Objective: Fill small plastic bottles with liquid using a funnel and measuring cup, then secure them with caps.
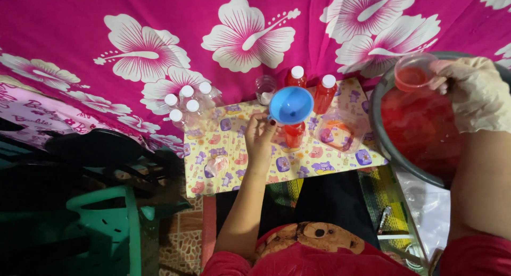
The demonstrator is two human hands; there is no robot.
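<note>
- Left hand [259, 143], bare, pinches the rim of the blue plastic funnel [290, 105], which sits upright in a small bottle of red liquid [294, 134] mid-mat.
- Right hand [475, 92], gloved, grips a small clear cup of red liquid [413, 72] over the grey basin [384, 148], right of the funnel.
- Capped red bottles [324, 93] stand at the far edge of the patterned yellow mat [229, 172]; empty capped bottles [187, 108] cluster at its far left corner.

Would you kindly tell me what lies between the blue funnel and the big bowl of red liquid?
In the head view, a clear plastic container sits between the blue funnel and the bowl.
</note>
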